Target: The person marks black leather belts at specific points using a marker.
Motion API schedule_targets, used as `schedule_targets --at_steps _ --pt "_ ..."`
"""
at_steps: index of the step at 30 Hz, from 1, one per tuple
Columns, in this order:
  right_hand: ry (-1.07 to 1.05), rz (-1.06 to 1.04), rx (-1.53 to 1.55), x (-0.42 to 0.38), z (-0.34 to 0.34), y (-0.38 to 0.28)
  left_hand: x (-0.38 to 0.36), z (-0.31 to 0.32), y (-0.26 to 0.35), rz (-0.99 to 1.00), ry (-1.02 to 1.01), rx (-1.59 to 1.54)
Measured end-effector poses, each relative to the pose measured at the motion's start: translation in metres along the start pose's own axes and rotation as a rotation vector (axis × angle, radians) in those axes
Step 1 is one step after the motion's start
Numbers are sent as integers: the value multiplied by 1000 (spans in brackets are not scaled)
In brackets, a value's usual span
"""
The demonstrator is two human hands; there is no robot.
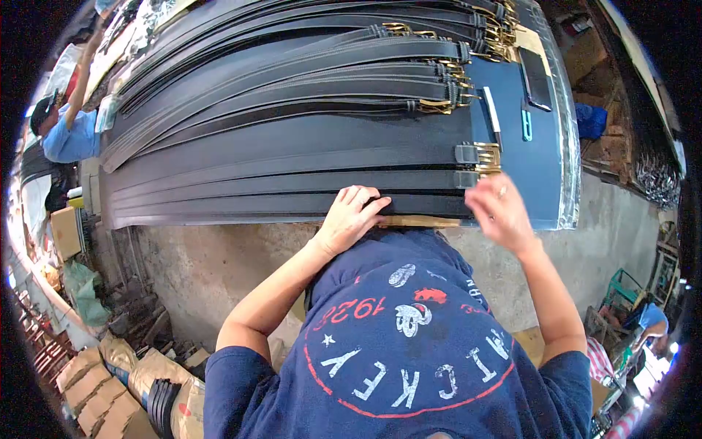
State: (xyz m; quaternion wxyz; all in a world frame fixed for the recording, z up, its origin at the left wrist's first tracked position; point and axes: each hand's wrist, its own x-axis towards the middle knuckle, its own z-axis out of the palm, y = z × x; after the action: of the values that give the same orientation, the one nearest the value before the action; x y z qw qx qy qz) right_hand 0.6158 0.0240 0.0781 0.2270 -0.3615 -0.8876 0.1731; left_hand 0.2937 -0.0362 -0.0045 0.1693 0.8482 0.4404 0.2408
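Observation:
Several black belts lie lengthwise on the table. My left hand (352, 218) rests on the nearest black belt (431, 205) at the table's front edge, its fingers curled against the strap and its thumb pointing right. My right hand (503, 212) is at the buckle end of that belt, fingers pinched together and somewhat smeared by motion. A small gold glint shows at its fingers, but what they hold is not clear. Just beyond it, two belts end in gold buckles (488, 155) with black keeper loops (466, 154).
More belts with gold buckles (439, 102) are heaped farther back. A white pen (491, 110), a teal cutter-like tool (526, 126) and a dark phone (535, 79) lie on the blue tabletop (545, 168). Another person (72, 132) is at the left end; cardboard (102, 395) sits on the floor.

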Motion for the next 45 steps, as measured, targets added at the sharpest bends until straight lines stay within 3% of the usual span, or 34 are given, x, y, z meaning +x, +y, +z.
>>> schedule_targets --at_steps 4,14,24,33,45 --pt "-126 -5 -116 -40 23 -12 1 2 -8 77 -43 28" --pt "-87 -152 -376 -66 48 15 8 -1 -2 101 -54 76" --pt "-104 -164 -311 -54 43 20 20 -10 -19 258 -150 24" --pt "-202 -175 -267 -41 37 24 35 -17 -15 220 -273 -48" --pt "-212 -152 -287 -36 44 19 24 -11 2 190 -213 162"
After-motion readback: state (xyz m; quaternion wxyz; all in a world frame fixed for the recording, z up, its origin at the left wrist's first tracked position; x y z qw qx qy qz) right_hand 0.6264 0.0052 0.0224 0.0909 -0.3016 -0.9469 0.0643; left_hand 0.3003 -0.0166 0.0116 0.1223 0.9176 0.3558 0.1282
